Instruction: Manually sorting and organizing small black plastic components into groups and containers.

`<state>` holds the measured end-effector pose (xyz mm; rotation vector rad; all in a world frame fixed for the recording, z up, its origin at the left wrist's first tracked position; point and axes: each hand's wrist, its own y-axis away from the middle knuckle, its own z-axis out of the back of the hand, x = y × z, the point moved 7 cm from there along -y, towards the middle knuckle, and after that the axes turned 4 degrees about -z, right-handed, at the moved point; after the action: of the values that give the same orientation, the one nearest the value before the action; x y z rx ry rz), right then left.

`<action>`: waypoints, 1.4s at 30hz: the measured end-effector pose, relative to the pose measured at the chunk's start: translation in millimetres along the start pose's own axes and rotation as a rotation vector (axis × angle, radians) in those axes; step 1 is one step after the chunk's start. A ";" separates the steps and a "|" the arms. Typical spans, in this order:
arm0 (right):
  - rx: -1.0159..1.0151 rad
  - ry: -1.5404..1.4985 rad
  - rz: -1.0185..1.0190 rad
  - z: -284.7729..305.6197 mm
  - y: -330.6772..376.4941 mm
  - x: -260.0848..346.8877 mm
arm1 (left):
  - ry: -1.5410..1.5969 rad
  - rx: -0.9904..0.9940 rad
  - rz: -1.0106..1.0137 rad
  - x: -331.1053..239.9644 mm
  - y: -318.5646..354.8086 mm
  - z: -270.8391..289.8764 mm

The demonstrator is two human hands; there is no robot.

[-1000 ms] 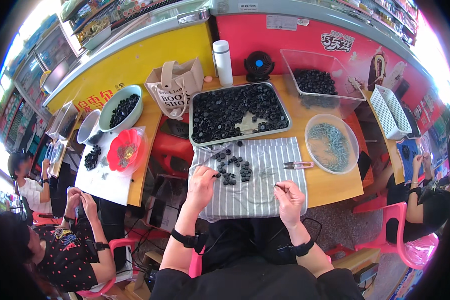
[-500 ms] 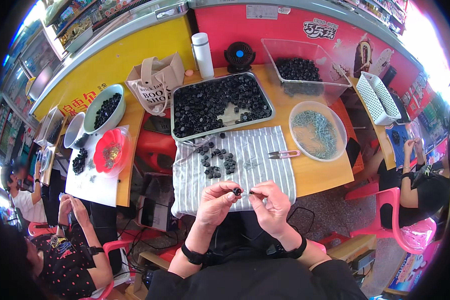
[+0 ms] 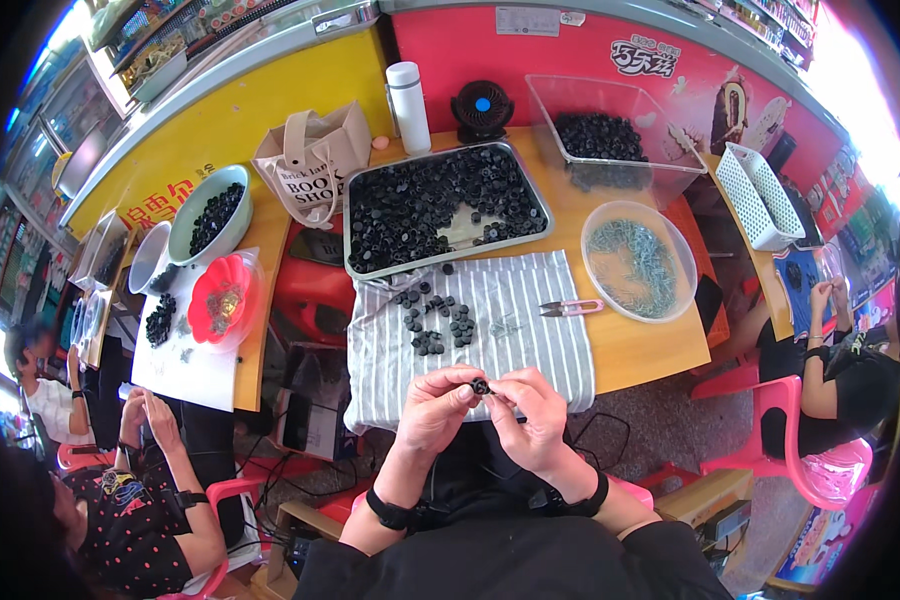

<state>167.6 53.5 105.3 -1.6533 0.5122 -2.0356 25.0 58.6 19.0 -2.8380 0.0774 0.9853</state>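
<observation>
A small black round cap-like part (image 3: 480, 386) is pinched between the thumb and forefinger of my left hand (image 3: 434, 408). My right hand (image 3: 532, 412) is closed in a pinch against its right side; whatever those fingertips hold is too small to make out. Both hands are above the near edge of a grey-and-white striped cloth (image 3: 530, 350). Farther up the cloth lie loose black parts (image 3: 435, 320), a few thin metal pins (image 3: 505, 325) and pink-handled thread snips (image 3: 571, 308).
Beyond the cloth is a metal tray (image 3: 460, 258) heaped with black parts. To its right stand a round tub (image 3: 592, 275) of metal pins and a clear bin (image 3: 540, 115). A white bottle (image 3: 407, 108), black fan (image 3: 482, 110) and cloth bag (image 3: 310, 160) line the back. Other people sit on both sides.
My right hand has moved left, closing the gap, and its fingertips now meet the black part. The left hand keeps its pinch nearly in place.
</observation>
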 end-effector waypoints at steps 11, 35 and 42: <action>-0.003 0.021 0.019 -2.2 3.0 0.2 | -0.124 0.007 -0.058 -5.0 1.1 -3.8; -0.001 0.115 0.281 -3.0 9.1 11.7 | -0.156 0.014 -0.143 -9.3 5.9 -14.4; 0.078 0.217 0.410 -1.8 5.0 21.8 | -0.258 0.016 -0.186 -11.7 8.6 -16.5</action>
<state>162.8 37.0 119.8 -1.1709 0.7663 -1.9029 25.0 47.7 38.1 -2.6187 -0.1999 1.2873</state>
